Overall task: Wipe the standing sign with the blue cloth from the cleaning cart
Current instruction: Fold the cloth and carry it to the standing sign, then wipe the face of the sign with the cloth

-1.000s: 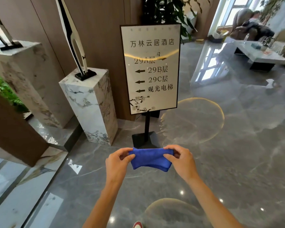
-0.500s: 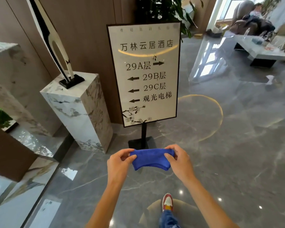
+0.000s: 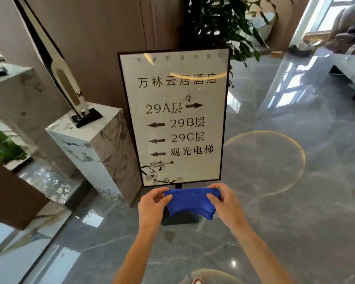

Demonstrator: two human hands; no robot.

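Both hands' grip [image 3: 190, 198] stretches folded blue cloth [image 3: 190, 202].

I see a polished grey marble floor [image 3: 275, 212] filling the right and lower frame, glossy with window glare at upper right. The standing sign [image 3: 173, 117] rests on it at centre by its dark base [image 3: 180, 221]. Just left of the sign stands a white marble pedestal [image 3: 94, 156]; a low table [image 3: 350, 76] sits at the right edge.
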